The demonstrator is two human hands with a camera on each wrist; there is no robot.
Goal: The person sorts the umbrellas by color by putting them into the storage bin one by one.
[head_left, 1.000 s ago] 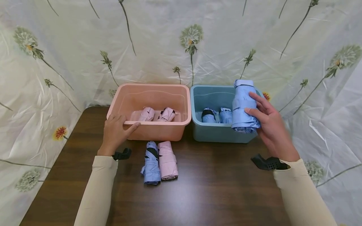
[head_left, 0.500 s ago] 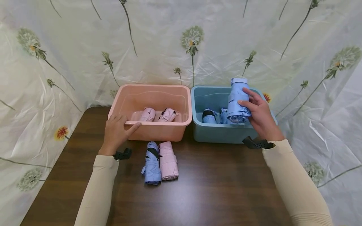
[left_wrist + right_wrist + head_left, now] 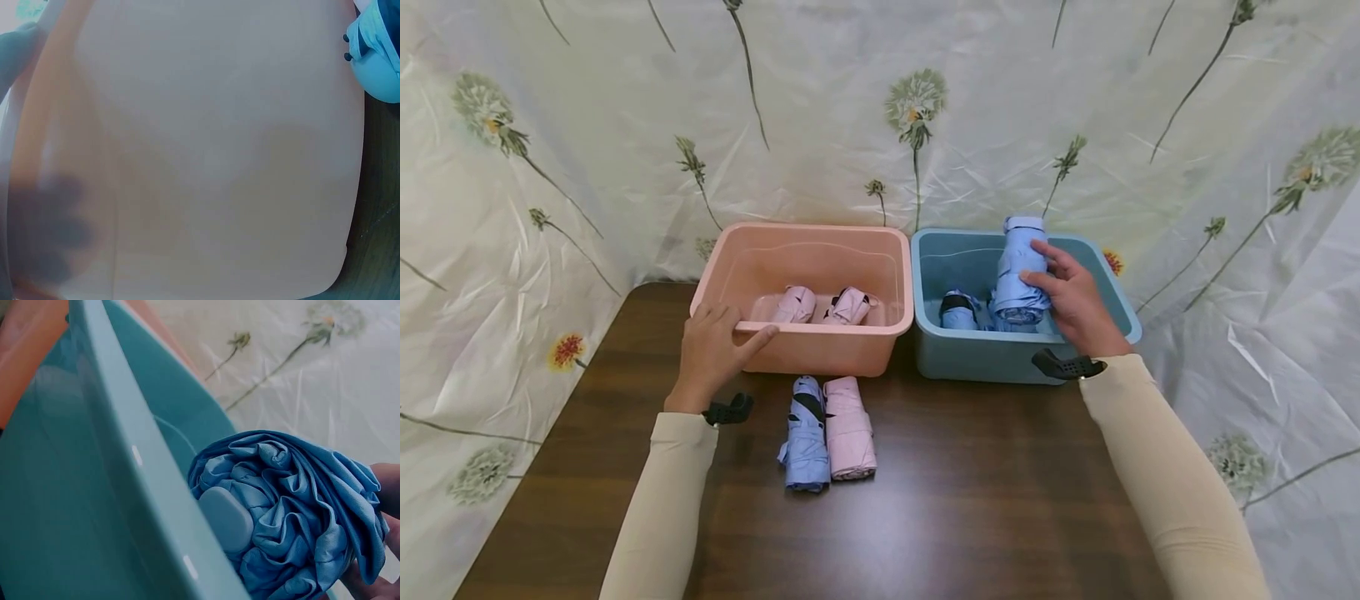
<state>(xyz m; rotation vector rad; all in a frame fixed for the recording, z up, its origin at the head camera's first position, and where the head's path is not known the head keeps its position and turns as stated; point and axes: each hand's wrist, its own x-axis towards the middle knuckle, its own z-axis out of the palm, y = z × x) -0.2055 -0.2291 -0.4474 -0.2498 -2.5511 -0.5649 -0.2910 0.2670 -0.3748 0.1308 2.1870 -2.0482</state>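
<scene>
My right hand (image 3: 1075,300) holds a light-blue folded umbrella (image 3: 1022,271) upright over the blue bin (image 3: 985,358), thumb on its near side. In the right wrist view, the umbrella's pleated end and pale handle tip (image 3: 226,519) show just past the bin rim. Two more blue folded umbrellas lie in that bin, one with a black band (image 3: 958,312), the other mostly hidden behind the held one. My left hand (image 3: 707,350) grips the front left rim of the pink bin (image 3: 820,354); finger shadows show through its wall in the left wrist view. Two pink folded umbrellas (image 3: 795,305) lie inside.
On the dark wooden table (image 3: 970,500), a blue folded umbrella (image 3: 807,437) and a pink folded umbrella (image 3: 850,429) lie side by side before the pink bin. The bins stand nearly touching, against a flower-printed sheet (image 3: 820,108) that hangs behind and at both sides.
My right hand has carried the blue umbrella left and forward, from the blue bin's right front edge to over its inside, then slightly lower. The left hand keeps its place on the pink rim.
</scene>
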